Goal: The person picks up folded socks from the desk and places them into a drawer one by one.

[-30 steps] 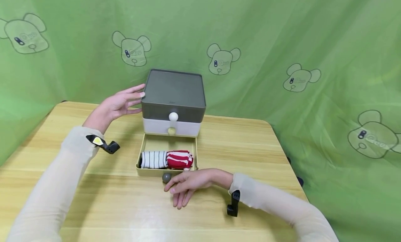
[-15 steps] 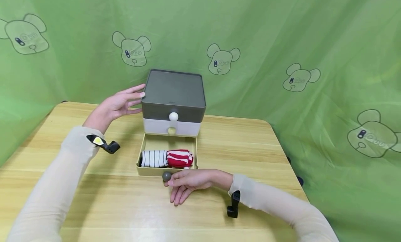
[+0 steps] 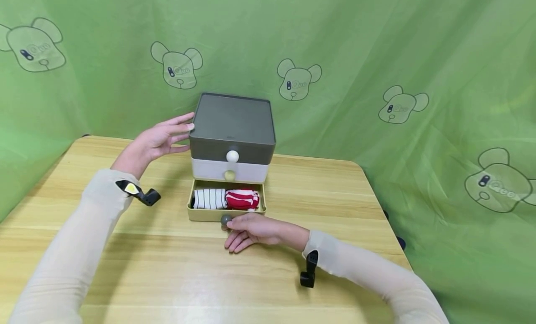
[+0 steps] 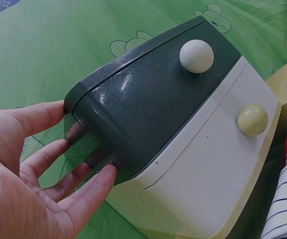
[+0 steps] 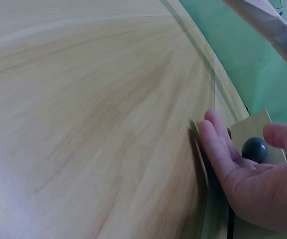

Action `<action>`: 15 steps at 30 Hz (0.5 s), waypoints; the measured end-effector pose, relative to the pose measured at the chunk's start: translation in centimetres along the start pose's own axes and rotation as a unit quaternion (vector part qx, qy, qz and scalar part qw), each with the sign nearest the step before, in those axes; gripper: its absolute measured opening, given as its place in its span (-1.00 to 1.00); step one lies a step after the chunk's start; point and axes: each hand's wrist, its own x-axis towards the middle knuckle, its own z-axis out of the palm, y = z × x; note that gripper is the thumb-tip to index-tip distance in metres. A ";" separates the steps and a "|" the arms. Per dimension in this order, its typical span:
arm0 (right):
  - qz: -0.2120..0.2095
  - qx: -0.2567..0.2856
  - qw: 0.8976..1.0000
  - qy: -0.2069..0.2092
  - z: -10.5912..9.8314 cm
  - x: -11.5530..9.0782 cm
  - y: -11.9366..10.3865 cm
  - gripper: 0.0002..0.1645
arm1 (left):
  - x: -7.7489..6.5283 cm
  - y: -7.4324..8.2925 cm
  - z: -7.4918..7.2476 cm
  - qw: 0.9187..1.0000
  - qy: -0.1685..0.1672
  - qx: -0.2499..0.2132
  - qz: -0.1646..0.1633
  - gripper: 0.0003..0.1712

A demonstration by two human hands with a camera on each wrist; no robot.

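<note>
A small stacked drawer unit (image 3: 232, 119) has a dark grey top tier and a white tier below. Its bottom beige drawer (image 3: 205, 215) is partly out, with a rolled white striped cloth (image 3: 211, 199) and a rolled red-and-white striped cloth (image 3: 243, 199) inside. My left hand (image 3: 157, 138) rests its extended fingertips against the unit's left side, around the top tier's corner in the left wrist view. My right hand (image 3: 255, 230) pinches the drawer's round grey knob (image 5: 254, 150) at thumb and index finger, the other fingers stretched out below. The index finger is partly hidden.
The unit stands on a wooden table (image 3: 167, 277), near its back edge. Behind and to the right hangs a green curtain (image 3: 343, 58) with bear-head drawings. A white knob (image 4: 197, 56) and a beige knob (image 4: 252, 119) stick out from the upper tiers.
The bottom drawer has slid partway inward, carrying both cloth rolls toward the unit. My right hand has taken the grey knob and moved forward with it. The left hand stays in place.
</note>
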 end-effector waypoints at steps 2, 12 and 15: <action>-0.006 0.007 1.000 0.015 -0.1 0.3 0.0 -0.56 | 0.0 0.0 0.0 1.000 0.000 -0.001 -0.001 -0.18; -0.024 0.032 0.998 0.056 0.0 1.0 -0.4 -0.49 | 0.1 0.0 0.0 1.000 0.001 -0.003 -0.004 -0.18; -0.025 0.038 0.997 0.063 0.1 1.1 -0.5 -0.50 | 0.1 0.0 0.0 1.000 0.000 -0.002 -0.002 -0.18</action>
